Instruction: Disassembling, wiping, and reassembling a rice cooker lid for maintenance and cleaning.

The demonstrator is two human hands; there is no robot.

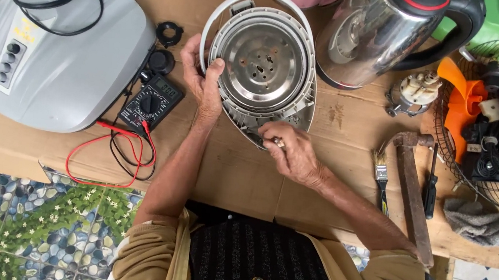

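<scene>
Gripping the rim of an upturned kettle base (264, 61), the left hand (202, 82) curls its fingers over the left edge and steadies the shell on the desk (333, 167). The right hand (291, 150) is pinched closed around a small tool with a pale handle, probably a screwdriver (275, 141), its tip hidden at the pointed near end of the base.

The base sits mid-desk, between a black multimeter (151, 104) with red and black leads and a polished steel kettle body (378, 30). Its underside is a round, dished steel plate, shiny and a little stained, set in a teardrop housing of ribbed grey plastic.

A slip looks like the main risk: the tool bears on a small fitting in smooth plastic, and if the tip rides out it could gouge the housing or jab the left hand close by. The light shell could also skid on the worn cardboard under sideways force, and a loosened screw would be hard to find among the clutter.

A rusty hammer (414, 188), a paintbrush (381, 178) and a grey rag (488, 220) lie to the right
</scene>
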